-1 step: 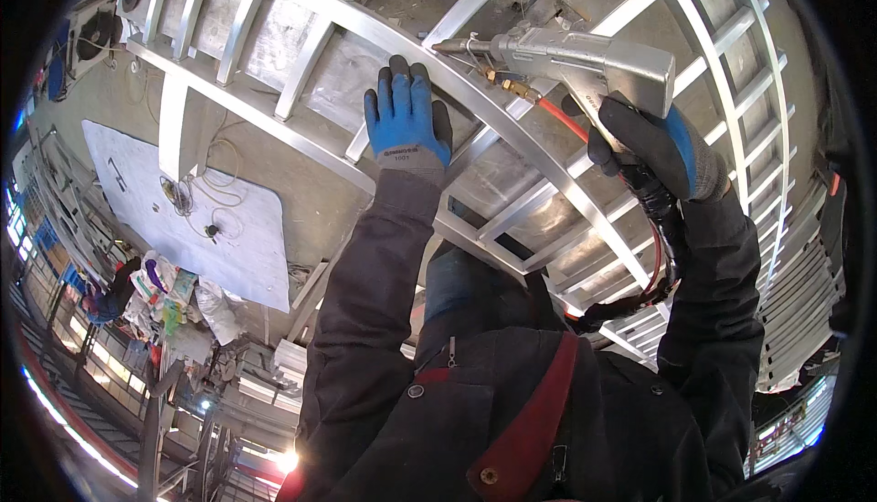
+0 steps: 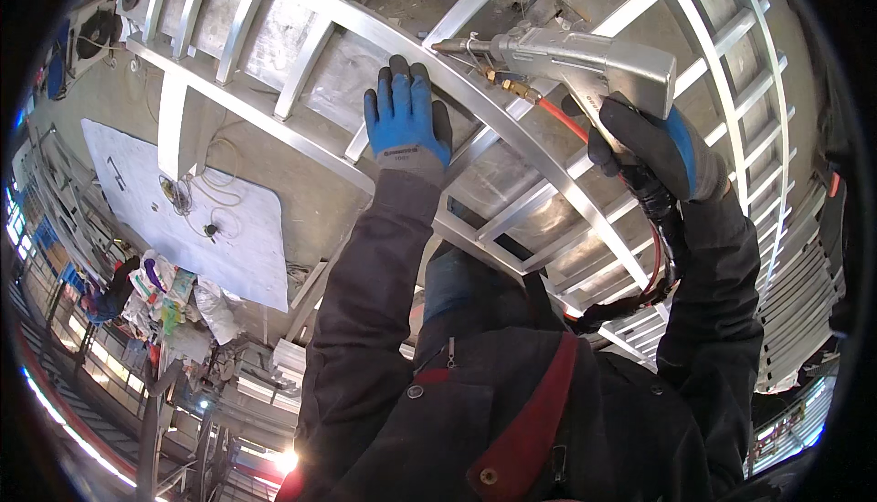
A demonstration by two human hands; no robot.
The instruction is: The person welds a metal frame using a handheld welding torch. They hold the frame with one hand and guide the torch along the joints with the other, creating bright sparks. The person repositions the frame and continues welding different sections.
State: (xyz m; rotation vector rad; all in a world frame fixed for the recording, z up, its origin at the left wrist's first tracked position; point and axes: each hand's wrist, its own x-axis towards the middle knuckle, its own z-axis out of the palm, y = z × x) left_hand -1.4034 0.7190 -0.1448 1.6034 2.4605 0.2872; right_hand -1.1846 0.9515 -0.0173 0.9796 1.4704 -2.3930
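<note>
A silver pistol-shaped welding gun is in my right hand, whose gloved fingers wrap round its handle. The gun's narrow tip points left and meets, or nearly meets, the curved metal rail where a crossbar joins it. A red hose with brass fittings runs from the gun down past my grip. My left hand, in a blue and grey glove, lies flat with fingers stretched out, its fingertips at the inner edge of the curved rail. That rail belongs to a ladder-like silver metal frame.
More curved rails with crossbars arch at the right. A white sheet with thin coiled wire on it lies at the left. Beyond it is a heap of bags. A black-wrapped cable hangs by my right forearm. Scraps litter the floor at the top.
</note>
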